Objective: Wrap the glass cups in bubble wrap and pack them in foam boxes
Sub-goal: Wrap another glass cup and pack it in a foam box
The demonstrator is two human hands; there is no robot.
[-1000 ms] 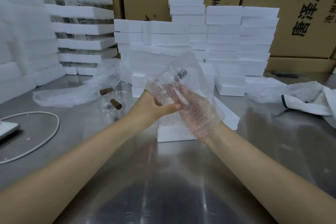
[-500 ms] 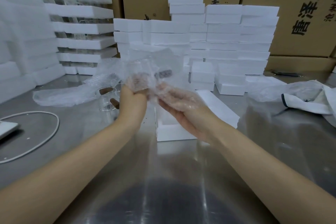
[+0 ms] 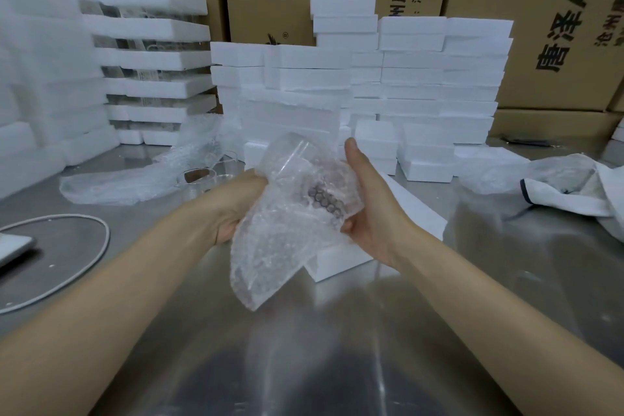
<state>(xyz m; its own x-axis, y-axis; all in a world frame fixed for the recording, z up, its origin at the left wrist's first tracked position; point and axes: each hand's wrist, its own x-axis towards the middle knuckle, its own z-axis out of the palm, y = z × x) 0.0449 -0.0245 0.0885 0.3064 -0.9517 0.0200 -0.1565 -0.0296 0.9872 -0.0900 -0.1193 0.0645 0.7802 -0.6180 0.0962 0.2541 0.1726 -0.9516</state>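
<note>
A glass cup point(image 3: 292, 159) lies tilted inside a sheet of clear bubble wrap point(image 3: 280, 240), held above the steel table between both hands. My left hand point(image 3: 236, 209) grips the wrapped cup from the left, its fingers hidden under the wrap. My right hand point(image 3: 368, 209) cups the bundle from the right, thumb pointing up. A loose tail of wrap hangs down toward me. Right behind the bundle, an open foam box point(image 3: 341, 263) rests on the table. More bare glass cups point(image 3: 197, 181) stand to the left.
Stacks of white foam boxes point(image 3: 422, 84) fill the back of the steel table point(image 3: 337, 331), with taller foam stacks point(image 3: 145, 54) at the left. Loose bubble wrap point(image 3: 125, 181) lies at the left, a white bag point(image 3: 570, 189) at the right, a white cable point(image 3: 101, 246) at the near left.
The wrapped cup has dropped lower and turned, with its mouth now up-left. My right hand has moved from under the wrap to the bundle's right side; a tail of wrap now hangs down.
</note>
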